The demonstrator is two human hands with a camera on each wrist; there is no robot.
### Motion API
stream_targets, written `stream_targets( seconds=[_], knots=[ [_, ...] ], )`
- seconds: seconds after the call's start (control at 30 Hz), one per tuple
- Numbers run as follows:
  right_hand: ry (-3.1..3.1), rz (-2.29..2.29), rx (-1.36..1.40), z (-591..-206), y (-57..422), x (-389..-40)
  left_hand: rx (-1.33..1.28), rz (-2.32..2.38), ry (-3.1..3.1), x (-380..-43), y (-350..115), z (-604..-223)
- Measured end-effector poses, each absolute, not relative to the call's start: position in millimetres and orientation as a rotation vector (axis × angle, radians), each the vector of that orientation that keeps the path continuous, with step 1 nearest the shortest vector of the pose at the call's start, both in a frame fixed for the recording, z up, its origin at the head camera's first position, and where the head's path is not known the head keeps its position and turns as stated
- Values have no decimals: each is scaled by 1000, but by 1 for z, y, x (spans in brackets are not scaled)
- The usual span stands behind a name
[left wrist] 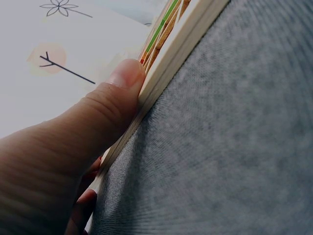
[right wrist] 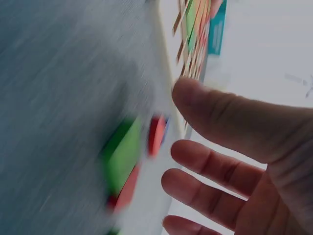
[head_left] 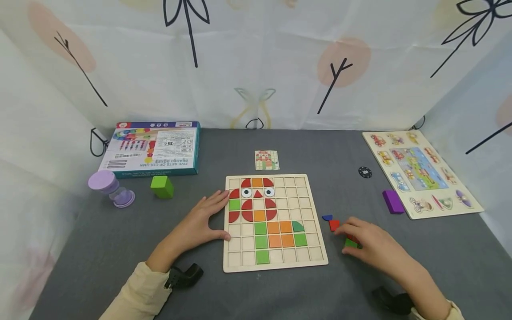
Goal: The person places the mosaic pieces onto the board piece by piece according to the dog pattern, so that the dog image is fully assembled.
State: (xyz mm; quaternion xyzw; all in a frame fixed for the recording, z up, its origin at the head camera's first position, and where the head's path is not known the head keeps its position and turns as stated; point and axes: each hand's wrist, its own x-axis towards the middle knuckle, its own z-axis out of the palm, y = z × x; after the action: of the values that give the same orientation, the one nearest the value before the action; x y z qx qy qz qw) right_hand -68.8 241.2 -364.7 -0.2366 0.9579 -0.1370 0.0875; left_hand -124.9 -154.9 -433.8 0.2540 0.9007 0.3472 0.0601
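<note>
A wooden grid board (head_left: 296, 203) holds red, orange and green tiles and two round eye pieces. My left hand (head_left: 202, 218) rests against its left edge, with the thumb (left wrist: 124, 81) on the rim and the fingers spread farther up. Right of the board, my right hand (head_left: 374, 246) hovers over loose pieces, its fingers relaxed and holding nothing in the right wrist view. Below the fingertips lie a green tile (right wrist: 122, 156) and a red tile (right wrist: 128, 190), blurred there. Another red tile (head_left: 334, 226) and a blue piece (head_left: 327, 218) lie nearer the board.
Behind the board lies a small pattern card (head_left: 266, 160). A game box (head_left: 156, 149), a green block (head_left: 162, 187) and a purple hourglass-shaped object (head_left: 112, 188) stand at left. On the right are a black "100" chip (head_left: 365, 172), a purple block (head_left: 393, 202) and a picture puzzle board (head_left: 424, 173).
</note>
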Motion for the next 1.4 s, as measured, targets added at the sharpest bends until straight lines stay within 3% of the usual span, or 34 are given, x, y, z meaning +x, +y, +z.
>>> stream_targets(
  seconds=[0.23,0.63,0.87,1.17,1.4],
  knots=[
    [2843,-371,-619,-370,268,-60,753,1040,2714,-125,-155,-431],
    [2911,-270,-515,-378,262,-59,749,1028,2714,-126,-155,-435],
    [2944,-291,-679,-380,250,-63,768,1046,2723,-126,-155,-434],
    [2922,-444,-1010,-384,196,-63,757,1033,2732,-125,-155,-435],
    [2906,-462,-1084,-390,176,-60,763,1037,2724,-125,-155,-435]
  ],
)
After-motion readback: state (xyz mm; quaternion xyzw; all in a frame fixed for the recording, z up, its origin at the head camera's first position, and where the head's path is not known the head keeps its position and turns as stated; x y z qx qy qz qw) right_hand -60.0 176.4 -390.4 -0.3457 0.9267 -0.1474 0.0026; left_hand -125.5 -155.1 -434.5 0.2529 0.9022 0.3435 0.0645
